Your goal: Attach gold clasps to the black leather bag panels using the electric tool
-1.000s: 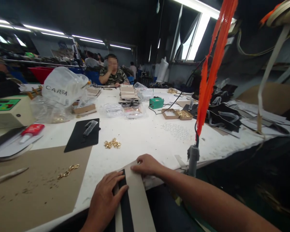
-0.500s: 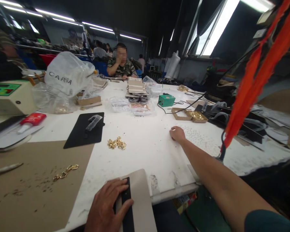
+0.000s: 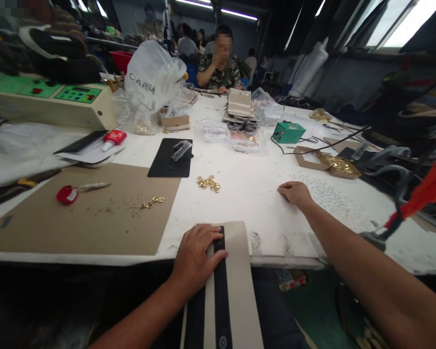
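Note:
My left hand (image 3: 199, 254) lies across a black strap (image 3: 220, 271) on a beige panel (image 3: 240, 271) that hangs over the table's near edge. Its fingers and thumb press on the strap. A round metal snap shows near the strap's lower end. Farther right, my right hand (image 3: 294, 194) is low over the white tabletop, fingertips pinched together. Whatever they hold is too small to make out. Beside this hand lie many tiny scattered pieces (image 3: 323, 198), too small to name. A pile of gold chain links (image 3: 209, 183) sits between the two hands, farther back.
Brown board (image 3: 94, 228) at left carries a short gold chain (image 3: 152, 202) and a red tape roll (image 3: 67, 195). A black panel (image 3: 170, 157) lies behind. At right stand a green box (image 3: 288, 132) and a carton of gold parts (image 3: 341, 166). A person (image 3: 220, 68) sits opposite.
The camera view has swung left and down, so everything appears farther right and higher. My right hand's fingertips now show pinched at the table. My left hand stays on the strap.

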{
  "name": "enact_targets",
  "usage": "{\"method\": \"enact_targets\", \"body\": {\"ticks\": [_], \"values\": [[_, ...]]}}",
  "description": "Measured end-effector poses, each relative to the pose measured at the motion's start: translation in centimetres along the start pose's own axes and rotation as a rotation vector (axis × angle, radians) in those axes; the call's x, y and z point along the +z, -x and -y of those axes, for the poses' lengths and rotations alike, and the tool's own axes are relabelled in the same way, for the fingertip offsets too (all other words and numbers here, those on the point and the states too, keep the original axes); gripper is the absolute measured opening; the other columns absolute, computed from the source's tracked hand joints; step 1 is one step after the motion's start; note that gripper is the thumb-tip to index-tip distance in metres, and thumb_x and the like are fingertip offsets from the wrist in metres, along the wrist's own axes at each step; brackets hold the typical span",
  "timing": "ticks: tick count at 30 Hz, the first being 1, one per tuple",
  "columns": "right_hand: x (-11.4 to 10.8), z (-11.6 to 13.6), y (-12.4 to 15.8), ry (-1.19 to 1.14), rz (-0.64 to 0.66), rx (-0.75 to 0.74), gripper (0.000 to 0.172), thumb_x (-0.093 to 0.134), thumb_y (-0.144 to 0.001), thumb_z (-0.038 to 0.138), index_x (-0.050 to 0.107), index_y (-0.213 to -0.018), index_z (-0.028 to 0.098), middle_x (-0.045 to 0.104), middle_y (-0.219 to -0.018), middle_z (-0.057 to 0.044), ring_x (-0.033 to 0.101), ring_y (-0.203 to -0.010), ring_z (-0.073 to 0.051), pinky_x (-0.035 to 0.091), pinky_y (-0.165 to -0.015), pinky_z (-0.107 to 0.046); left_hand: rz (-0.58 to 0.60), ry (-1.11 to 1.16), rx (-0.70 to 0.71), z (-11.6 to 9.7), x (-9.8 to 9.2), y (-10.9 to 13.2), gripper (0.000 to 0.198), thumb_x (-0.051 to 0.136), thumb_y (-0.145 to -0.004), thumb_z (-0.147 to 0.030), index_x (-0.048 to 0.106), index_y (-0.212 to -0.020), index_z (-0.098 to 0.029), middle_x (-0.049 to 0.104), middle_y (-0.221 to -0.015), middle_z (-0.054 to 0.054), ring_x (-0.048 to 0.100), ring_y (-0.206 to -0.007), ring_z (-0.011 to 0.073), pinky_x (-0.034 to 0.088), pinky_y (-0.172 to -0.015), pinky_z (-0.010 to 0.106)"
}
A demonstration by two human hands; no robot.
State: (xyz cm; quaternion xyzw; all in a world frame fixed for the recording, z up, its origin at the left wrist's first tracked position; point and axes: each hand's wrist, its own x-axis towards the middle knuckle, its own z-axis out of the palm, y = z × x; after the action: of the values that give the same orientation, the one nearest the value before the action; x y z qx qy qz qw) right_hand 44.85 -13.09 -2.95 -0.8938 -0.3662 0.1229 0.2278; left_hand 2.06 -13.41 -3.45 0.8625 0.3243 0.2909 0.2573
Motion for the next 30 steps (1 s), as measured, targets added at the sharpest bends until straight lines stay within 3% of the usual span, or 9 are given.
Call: {"method": "enact_targets", "body": {"ticks": [6, 10, 14, 17, 19, 24, 30], "values": [[-1.3, 2.8, 1.9, 0.112, -0.093, -0.174, 0.022, 0.062, -0.087, 0.028, 0.081, -0.082, 0.018, 0.078, -0.107, -0.013, 0.068, -0.1, -0.028, 0.047, -0.082, -0.035, -0.019, 0.051, -0.037, -0.6, -0.2, 0.2, 0.038, 0.092, -0.073, -0.018, 0.072, -0.104, -0.026, 0.077, -0.123, 0.002, 0.064, -0.122, 0.0281, 0.048, -0.104, 0.049], [-1.3, 5.7, 6.0, 0.022, -0.036, -0.278, 0.026, 0.059, -0.091, 0.031, 0.081, -0.094, 0.017, 0.078, -0.09, -0.01, 0.071, -0.092, -0.025, 0.048, -0.085, -0.034, -0.021, 0.067, -0.043, -0.7, -0.3, 0.3, 0.039, 0.093, -0.071, -0.017, 0.072, -0.103, -0.026, 0.077, -0.122, 0.002, 0.064, -0.121, 0.0279, 0.047, -0.104, 0.048], [0.5, 8.3, 13.9, -0.168, 0.195, -0.376, 0.029, 0.064, -0.091, 0.046, 0.079, -0.101, 0.023, 0.077, -0.081, 0.0, 0.071, -0.073, -0.017, 0.052, -0.073, -0.027, -0.014, 0.066, -0.046, -0.7, -0.2, 0.3, 0.038, 0.092, -0.072, -0.018, 0.072, -0.104, -0.026, 0.077, -0.123, 0.001, 0.064, -0.121, 0.027, 0.047, -0.105, 0.048], [2.5, 9.8, 19.4, -0.432, 0.486, -0.412, 0.023, 0.066, -0.091, 0.044, 0.076, -0.091, 0.023, 0.072, -0.074, 0.002, 0.065, -0.066, -0.017, 0.049, -0.065, -0.027, -0.008, 0.064, -0.052, -0.7, -0.2, 0.2, 0.039, 0.092, -0.072, -0.02, 0.072, -0.106, -0.027, 0.077, -0.123, 0.001, 0.064, -0.121, 0.0267, 0.047, -0.104, 0.047], [3.6, 10.6, 21.5, -0.477, 0.558, -0.432, 0.019, 0.064, -0.091, 0.038, 0.074, -0.087, 0.022, 0.07, -0.073, 0.002, 0.063, -0.068, -0.017, 0.047, -0.066, -0.027, -0.004, 0.062, -0.05, -0.7, -0.2, 0.3, 0.04, 0.092, -0.072, -0.021, 0.072, -0.106, -0.026, 0.077, -0.122, 0.001, 0.064, -0.121, 0.0268, 0.047, -0.105, 0.047], [4.7, 12.2, 22.4, -0.386, 0.506, -0.53, 0.016, 0.062, -0.09, 0.032, 0.073, -0.085, 0.022, 0.073, -0.091, -0.002, 0.066, -0.089, -0.021, 0.046, -0.082, -0.032, -0.012, 0.052, -0.044, -0.6, 0.0, 0.4, 0.036, 0.091, -0.074, -0.023, 0.073, -0.105, -0.025, 0.076, -0.122, 0.002, 0.064, -0.121, 0.0264, 0.047, -0.105, 0.046], [5.2, 12.4, 22.4, -0.266, 0.459, -0.481, 0.011, 0.064, -0.087, 0.029, 0.072, -0.081, 0.023, 0.073, -0.089, -0.001, 0.065, -0.086, -0.021, 0.046, -0.079, -0.032, -0.02, 0.052, -0.03, -0.5, 0.0, 0.5, 0.036, 0.09, -0.076, -0.025, 0.073, -0.107, -0.025, 0.077, -0.121, 0.003, 0.064, -0.121, 0.0268, 0.047, -0.106, 0.046]]}}
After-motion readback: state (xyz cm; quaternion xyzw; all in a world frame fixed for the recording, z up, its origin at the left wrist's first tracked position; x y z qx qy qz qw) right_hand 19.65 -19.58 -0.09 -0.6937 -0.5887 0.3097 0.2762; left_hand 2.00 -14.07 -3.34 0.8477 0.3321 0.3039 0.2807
